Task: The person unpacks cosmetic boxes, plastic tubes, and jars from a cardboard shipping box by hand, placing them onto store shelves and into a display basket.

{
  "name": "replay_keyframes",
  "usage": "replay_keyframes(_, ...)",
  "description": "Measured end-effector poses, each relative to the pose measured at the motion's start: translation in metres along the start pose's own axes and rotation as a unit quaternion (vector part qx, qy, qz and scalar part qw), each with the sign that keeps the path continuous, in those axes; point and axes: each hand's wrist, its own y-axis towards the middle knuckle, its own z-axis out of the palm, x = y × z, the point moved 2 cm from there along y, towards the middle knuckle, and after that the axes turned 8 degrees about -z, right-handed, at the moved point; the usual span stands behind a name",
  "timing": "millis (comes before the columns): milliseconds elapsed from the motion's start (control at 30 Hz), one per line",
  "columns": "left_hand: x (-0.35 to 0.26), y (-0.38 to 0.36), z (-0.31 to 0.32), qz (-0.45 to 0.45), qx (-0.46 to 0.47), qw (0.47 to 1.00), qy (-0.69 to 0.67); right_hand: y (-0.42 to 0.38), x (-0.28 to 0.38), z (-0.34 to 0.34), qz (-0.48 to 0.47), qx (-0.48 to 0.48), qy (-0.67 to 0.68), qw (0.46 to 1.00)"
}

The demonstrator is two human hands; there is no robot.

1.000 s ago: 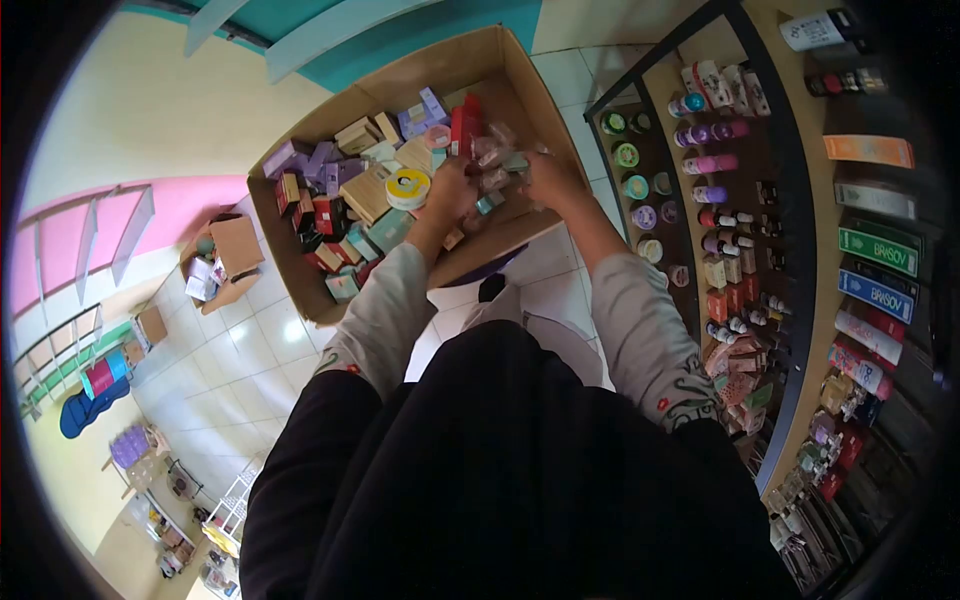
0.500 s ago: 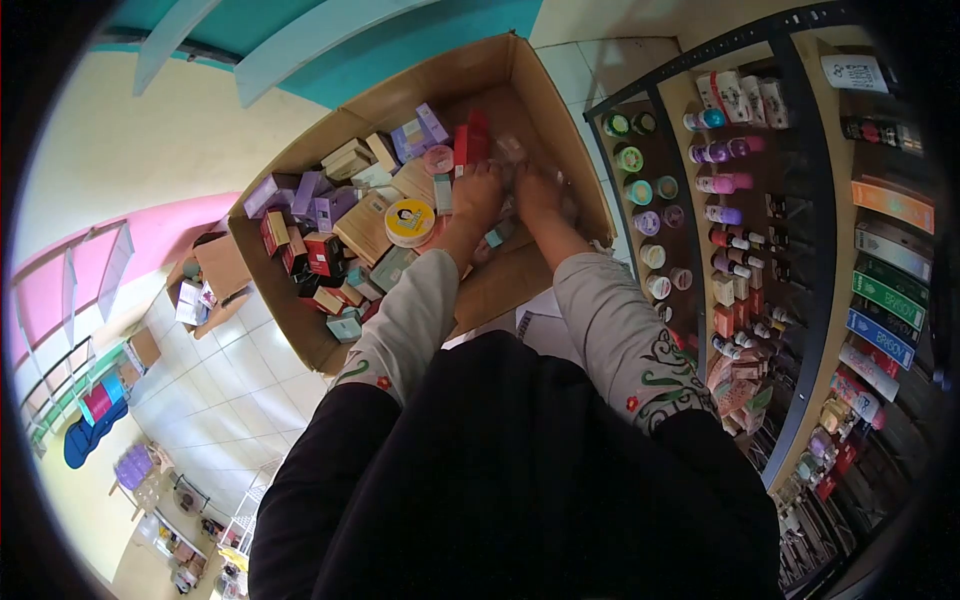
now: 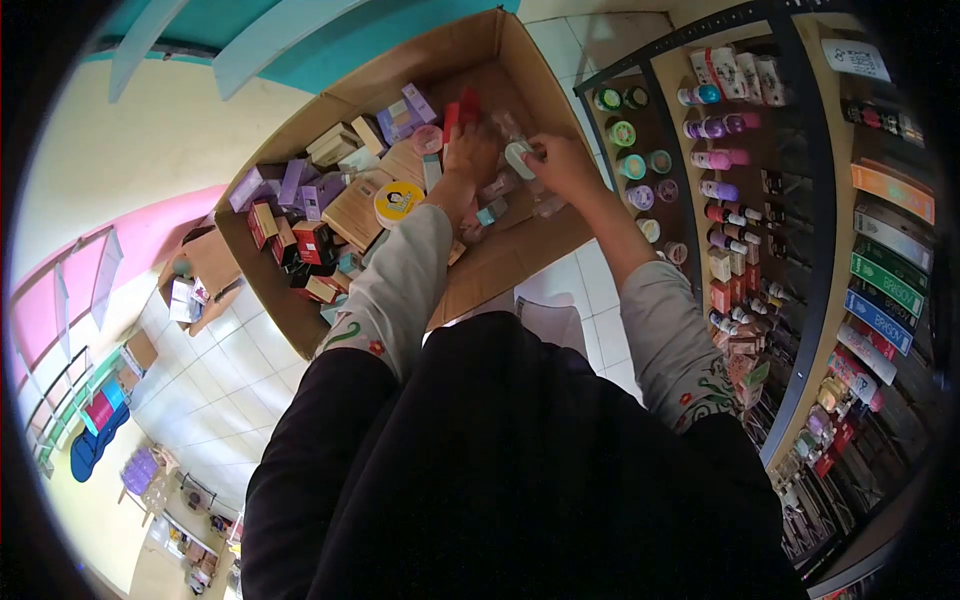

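In the carton, the round yellow tub lies face up on the heaped boxes at left, which seem to prop it, and beside it the left hand reaches down with bent fingers against the red box, though I cannot tell whether they grip anything. Further right, above small clear packs, the right hand pinches a pale, rounded item between thumb and fingers by its side, probably to keep its broad face visible; its long axis slants from upper left to lower right.
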Motion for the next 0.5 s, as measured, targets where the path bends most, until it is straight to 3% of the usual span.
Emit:
replay_keyframes(100,0.002,0.002,0.012,0.021,0.060,0.998,-0.021,-0.001,0.012,-0.011,0.031,0.056,0.017,0.998)
replay_keyframes(200,0.007,-0.006,0.008,0.006,0.044,0.991,-0.130,-0.002,0.014,-0.013,0.035,0.058,0.027,0.997)
replay_keyframes(300,0.035,-0.008,0.028,0.002,-0.173,0.936,-0.307,-0.004,0.012,-0.013,0.110,0.096,0.062,0.987)
replay_keyframes(400,0.065,-0.047,-0.038,-0.065,-0.072,0.917,-0.386,-0.012,0.006,-0.004,0.131,0.082,0.113,0.981)
replay_keyframes(500,0.104,-0.078,-0.036,-0.192,-0.104,0.734,-0.643,-0.018,-0.011,0.025,0.192,0.129,0.209,0.950)
